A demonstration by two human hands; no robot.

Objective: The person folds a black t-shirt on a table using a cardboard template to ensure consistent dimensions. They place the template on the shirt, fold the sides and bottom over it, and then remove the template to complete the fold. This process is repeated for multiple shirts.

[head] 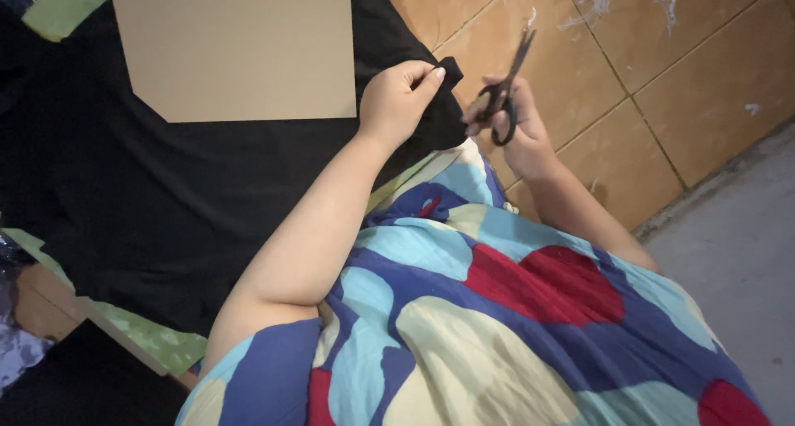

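Soft black cloth (207,194) under stiff tan card (236,45), edge pinched in left hand (397,103); right hand (513,132) gripping black scissors (507,86), blades upright.

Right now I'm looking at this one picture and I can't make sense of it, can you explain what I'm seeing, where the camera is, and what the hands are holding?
There is no machine here: these are a person's two bare hands, filmed by one camera worn on the head, looking down. The patterned blue, red and cream cloth low in the picture is the person's own clothing.

The left hand pinches a corner of black fabric, which is spread across a work surface. On that fabric lies a flat sheet of tan cardboard. Green-covered edges of the surface peek out beneath the fabric.

The right hand holds black-handled scissors, fingers through the loops, blades pointing up and away, near the pinched corner. Behind is a tan tiled surface with white fluff on it.
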